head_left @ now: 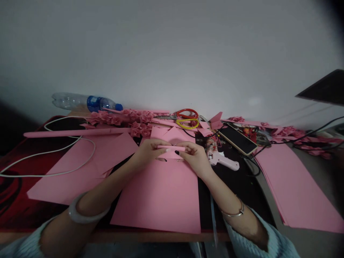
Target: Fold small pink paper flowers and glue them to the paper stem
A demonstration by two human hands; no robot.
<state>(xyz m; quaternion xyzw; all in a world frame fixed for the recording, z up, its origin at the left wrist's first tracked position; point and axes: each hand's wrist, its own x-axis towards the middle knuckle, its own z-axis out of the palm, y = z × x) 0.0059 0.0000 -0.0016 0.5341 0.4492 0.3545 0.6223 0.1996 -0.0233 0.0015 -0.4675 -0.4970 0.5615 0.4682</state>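
Note:
Both hands meet over the middle of the table and pinch a small folded pink paper piece [172,148] between them. My left hand [149,150] grips its left end with the fingers curled. My right hand [195,156] grips the right end, fingertips pressed together. Under the hands lies a large pink paper sheet [161,195].
More pink sheets lie at left [80,168] and right [292,182]. Folded pink paper flowers [129,120], scissors [188,118], a plastic bottle [86,102], a phone [238,139], a white glue gun [223,159] and a white cable [53,154] crowd the back.

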